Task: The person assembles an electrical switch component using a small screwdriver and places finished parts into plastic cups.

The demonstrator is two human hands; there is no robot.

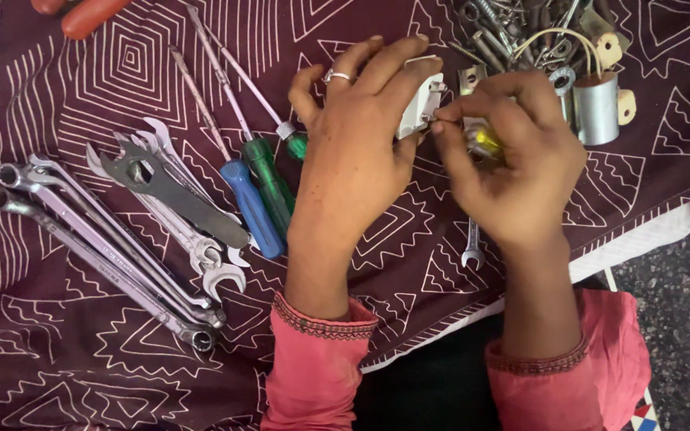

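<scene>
Over the patterned cloth (81, 351), our left hand (353, 152) grips a white switch (421, 104); right hand (513, 152) pinches a yellow-handled screwdriver (485, 142) — we'd steady both.

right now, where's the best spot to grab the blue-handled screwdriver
Probably by the blue handle, coming from above: it is the thickest part and lies flat on the cloth. Its right side sits tight against the green-handled screwdriver, so the fingers would likely close more easily near the free butt end, bottom right.

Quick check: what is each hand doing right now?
Left hand: closed on a small white plastic part.
Right hand: closed on a yellow-handled tool, tip at the part.
</scene>
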